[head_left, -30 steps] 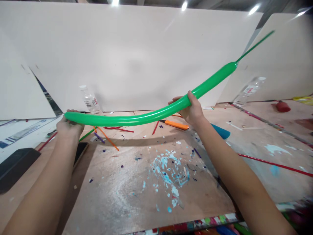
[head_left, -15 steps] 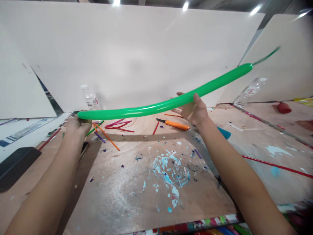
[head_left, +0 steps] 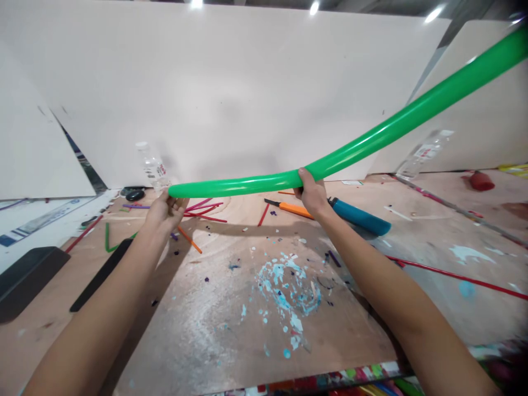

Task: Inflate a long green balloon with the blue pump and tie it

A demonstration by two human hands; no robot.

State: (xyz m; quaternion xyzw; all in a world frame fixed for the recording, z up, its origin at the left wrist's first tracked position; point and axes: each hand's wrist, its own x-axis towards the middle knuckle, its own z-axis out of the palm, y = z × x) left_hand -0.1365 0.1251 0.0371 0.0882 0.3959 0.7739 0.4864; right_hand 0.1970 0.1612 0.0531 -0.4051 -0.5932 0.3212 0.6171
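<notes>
A long green modelling balloon (head_left: pixel 371 140), inflated, stretches across the view above the table and rises to the right, where its far end runs out of the picture. My left hand (head_left: pixel 167 209) pinches its left end. Around the middle of the visible length, my right hand (head_left: pixel 311 192) is closed on the balloon, thumb in front. Below the right hand lies an orange utility knife (head_left: pixel 292 209), its handle end hidden behind the wrist. A blue hand pump (head_left: pixel 361 216) rests on the table just right of that wrist.
Two clear bottles, one at left (head_left: pixel 152 166) and one tilted at right (head_left: pixel 427 154), stand by the white board (head_left: pixel 231 99). Several red strips (head_left: pixel 208 212), a black box (head_left: pixel 33 280) and a dark flat object (head_left: pixel 101 275) lie on the paint-spotted table (head_left: pixel 198 330).
The balloon has shifted right and its right end has left the picture. My left hand moved right with its end; my right hand moved slightly left and closed on it, uncovering the pump.
</notes>
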